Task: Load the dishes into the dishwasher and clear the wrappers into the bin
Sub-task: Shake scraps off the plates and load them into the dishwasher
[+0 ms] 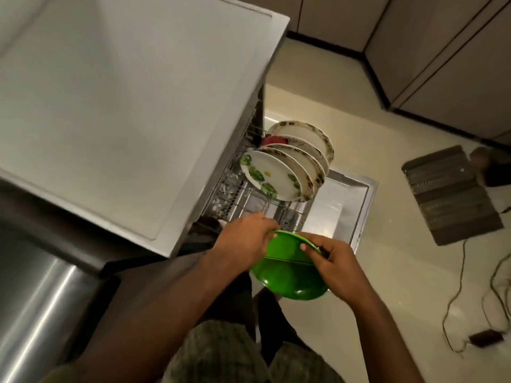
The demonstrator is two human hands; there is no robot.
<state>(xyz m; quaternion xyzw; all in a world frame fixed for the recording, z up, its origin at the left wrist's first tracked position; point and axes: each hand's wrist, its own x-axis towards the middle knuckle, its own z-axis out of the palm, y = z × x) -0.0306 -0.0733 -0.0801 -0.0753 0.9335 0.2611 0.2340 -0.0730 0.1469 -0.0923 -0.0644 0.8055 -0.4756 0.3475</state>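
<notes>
2 hands hold 1 round green plastic plate [290, 268] between them: the left hand [244, 240] grips its near-left rim with curled fingers, and the right hand [333, 265] pinches the opposite rim, thumb on the inner face. The plate is tilted on edge, probably so it can slide upright between the rack's prongs. It hangs just above the near end of the pulled-out wire dishwasher rack [276, 208], not yet seated. Farther along that rack, 4 white oval plates with leaf-patterned rims [276, 175] stand on edge in a row, with a red dish [273, 140] behind them. Beyond the rack lies the lowered dishwasher door [343, 200]. Left of the rack, the white dishwasher top [124, 106] hides the rest. No wrappers or bin are in view.
</notes>
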